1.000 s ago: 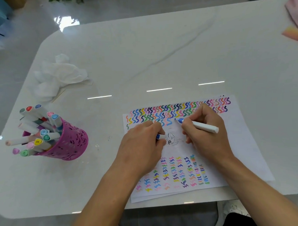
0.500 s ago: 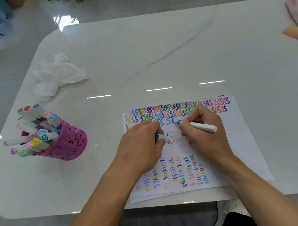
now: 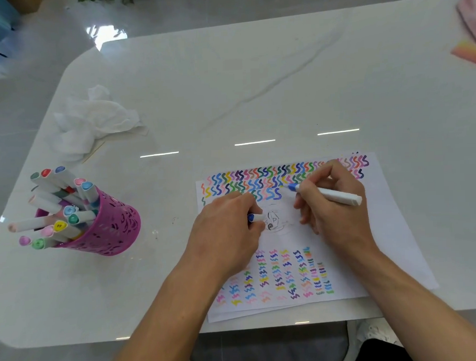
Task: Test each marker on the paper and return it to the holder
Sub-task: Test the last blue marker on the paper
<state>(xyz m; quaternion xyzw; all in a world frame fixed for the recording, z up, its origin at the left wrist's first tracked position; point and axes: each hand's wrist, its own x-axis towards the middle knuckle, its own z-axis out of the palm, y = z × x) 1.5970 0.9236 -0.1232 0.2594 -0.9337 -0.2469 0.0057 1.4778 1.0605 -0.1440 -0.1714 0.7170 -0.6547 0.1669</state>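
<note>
A white paper [image 3: 391, 228] full of coloured squiggles lies on the table in front of me. My right hand [image 3: 333, 211] grips a white marker [image 3: 338, 196], its blue tip touching the paper just right of the third squiggle row. My left hand [image 3: 228, 230] rests on the paper and holds the marker's blue cap [image 3: 253, 217] between its fingers. To the left stands a magenta mesh holder [image 3: 108, 227] with several capped markers [image 3: 58, 210] leaning out of it.
A crumpled white tissue [image 3: 92, 121] lies at the back left of the white marble table [image 3: 254, 84]. A pink cloth [image 3: 472, 22] and an orange-pink object [image 3: 468, 53] lie at the far right edge. The table's front edge runs just below the paper.
The marker's tip has shifted a little along the third row of squiggles. My left hand has stayed in place with the cap.
</note>
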